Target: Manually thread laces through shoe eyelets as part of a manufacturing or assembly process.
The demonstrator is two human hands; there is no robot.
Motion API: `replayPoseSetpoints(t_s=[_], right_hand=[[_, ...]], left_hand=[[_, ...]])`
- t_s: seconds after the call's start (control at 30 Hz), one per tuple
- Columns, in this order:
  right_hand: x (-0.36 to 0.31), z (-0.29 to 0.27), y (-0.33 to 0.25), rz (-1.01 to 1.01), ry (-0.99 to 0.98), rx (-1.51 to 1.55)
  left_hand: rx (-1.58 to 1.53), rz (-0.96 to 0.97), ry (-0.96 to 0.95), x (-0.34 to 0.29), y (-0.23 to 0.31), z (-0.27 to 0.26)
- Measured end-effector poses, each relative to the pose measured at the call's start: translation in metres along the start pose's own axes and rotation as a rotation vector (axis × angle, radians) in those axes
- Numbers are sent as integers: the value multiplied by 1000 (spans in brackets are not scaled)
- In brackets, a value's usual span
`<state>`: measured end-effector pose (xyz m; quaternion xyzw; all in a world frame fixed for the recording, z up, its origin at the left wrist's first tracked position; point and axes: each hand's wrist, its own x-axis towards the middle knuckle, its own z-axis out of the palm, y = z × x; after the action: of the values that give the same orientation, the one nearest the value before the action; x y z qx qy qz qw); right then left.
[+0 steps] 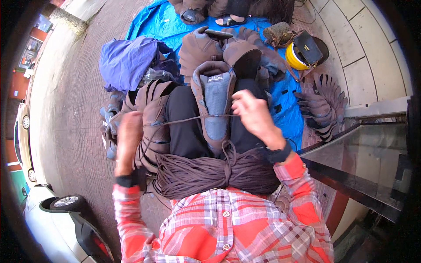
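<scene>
- Looking down through the head view, we find the brown shoe upper lying between our legs in dark trousers, its toe toward us and its blue-grey tongue facing up.
- A dark lace crosses the upper from side to side, running nearly straight between the two hands; we judge the step to be drawing it across.
- Our left hand is well out to the side, curled and blurred; we cannot tell whether it pinches the lace.
- Our right hand is just beside the upper's right edge with fingers loosely bent; blur hides whether they grip anything.
- To draw well, we do best to pull low and level, at an even pace, so that the lace neither twists nor drags the tongue sideways.
- Our knees should hug the upper lightly, enough to steady it without creasing its sides.
- The tied bundle of laces rests across our lap near the toe, so we should guard the working strand from snagging there, and from the stacked uppers at our left.
</scene>
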<state>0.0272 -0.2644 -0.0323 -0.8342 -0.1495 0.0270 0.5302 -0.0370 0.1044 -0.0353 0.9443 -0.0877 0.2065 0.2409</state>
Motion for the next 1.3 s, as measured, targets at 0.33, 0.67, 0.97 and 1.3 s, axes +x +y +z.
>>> replayPoseSetpoints(t_s=[0.33,0.67,0.97,1.3], right_hand=[[-24,8,8,4,-123,-118],[-22,13,2,-87,-103,-239],[-22,11,2,-124,-114,-256],[-22,11,-2,-89,-122,-280]], left_hand=[[-414,-389,-500,38,119,54],[-270,-156,-359,39,117,66],[-362,-441,-477,40,124,67],[-350,-363,-403,35,122,74]])
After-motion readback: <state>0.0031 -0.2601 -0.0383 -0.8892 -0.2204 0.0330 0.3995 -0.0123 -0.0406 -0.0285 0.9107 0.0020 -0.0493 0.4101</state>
